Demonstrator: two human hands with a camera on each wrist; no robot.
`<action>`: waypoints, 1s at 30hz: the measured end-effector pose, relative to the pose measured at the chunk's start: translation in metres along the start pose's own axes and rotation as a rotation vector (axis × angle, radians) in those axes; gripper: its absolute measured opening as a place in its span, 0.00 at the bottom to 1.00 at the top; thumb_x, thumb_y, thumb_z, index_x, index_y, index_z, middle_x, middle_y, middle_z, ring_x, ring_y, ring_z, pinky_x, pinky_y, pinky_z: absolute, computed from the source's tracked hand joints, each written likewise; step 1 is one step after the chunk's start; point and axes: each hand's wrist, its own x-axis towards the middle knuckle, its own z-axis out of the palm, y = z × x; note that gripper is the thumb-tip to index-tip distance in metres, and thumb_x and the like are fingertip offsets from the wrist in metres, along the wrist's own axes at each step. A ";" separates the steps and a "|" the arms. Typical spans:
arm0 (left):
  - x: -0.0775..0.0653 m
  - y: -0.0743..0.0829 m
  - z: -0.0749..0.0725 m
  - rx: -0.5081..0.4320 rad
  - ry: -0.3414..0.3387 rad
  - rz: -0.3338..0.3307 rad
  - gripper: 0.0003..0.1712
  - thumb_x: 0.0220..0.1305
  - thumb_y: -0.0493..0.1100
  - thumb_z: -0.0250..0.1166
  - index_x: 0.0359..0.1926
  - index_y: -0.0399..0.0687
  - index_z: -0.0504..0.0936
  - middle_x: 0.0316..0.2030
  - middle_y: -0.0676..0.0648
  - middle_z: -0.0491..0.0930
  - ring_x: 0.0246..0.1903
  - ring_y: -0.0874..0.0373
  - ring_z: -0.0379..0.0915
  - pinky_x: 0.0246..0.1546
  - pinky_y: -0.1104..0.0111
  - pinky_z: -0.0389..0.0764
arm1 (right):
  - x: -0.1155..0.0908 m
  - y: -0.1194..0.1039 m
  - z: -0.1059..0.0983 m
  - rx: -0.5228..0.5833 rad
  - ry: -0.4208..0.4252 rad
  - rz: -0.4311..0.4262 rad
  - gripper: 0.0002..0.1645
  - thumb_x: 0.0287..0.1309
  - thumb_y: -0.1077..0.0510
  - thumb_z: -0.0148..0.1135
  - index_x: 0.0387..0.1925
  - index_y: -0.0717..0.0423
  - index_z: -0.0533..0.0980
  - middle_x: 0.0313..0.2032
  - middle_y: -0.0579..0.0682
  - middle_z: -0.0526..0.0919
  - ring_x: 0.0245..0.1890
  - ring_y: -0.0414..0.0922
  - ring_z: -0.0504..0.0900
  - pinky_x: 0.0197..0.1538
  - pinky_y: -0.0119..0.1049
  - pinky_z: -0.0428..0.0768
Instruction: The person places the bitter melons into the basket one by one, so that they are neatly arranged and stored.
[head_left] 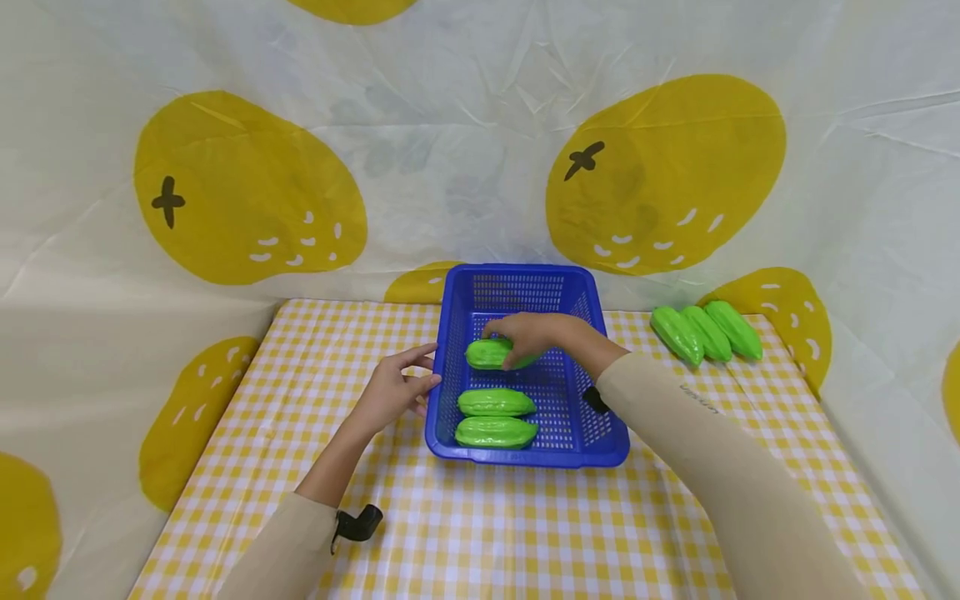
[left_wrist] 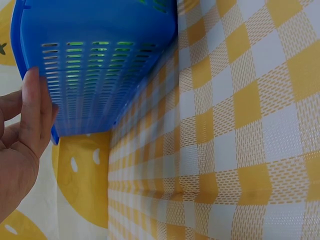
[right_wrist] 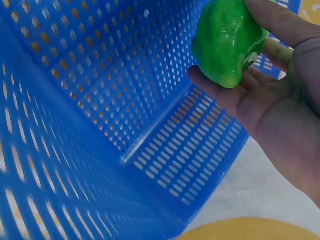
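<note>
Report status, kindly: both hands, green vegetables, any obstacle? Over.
Right hand grips green vegetable inside blue basket. Left hand touches basket. Two more vegetables inside, three on table. No obstacle visible.

High head view, forward-down; close wrist views of the same basket [head_left: 551, 396], left outside, right inside

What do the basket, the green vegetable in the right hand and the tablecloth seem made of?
Basket: most likely moulded plastic with a slight sheen, judging by its evenly slotted sides.
Green vegetable in the right hand: glossy, with bright highlights; perhaps plastic or coated foam, but its core can't be told.
Tablecloth: possibly vinyl or coated fabric, thin, with fold creases.
</note>
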 end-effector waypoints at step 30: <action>0.000 0.000 -0.001 0.005 0.003 -0.002 0.33 0.70 0.33 0.67 0.74 0.44 0.71 0.56 0.33 0.77 0.25 0.56 0.83 0.33 0.34 0.86 | 0.017 0.002 0.024 -0.016 -0.096 0.005 0.36 0.68 0.50 0.68 0.72 0.58 0.69 0.67 0.60 0.75 0.69 0.57 0.73 0.76 0.51 0.73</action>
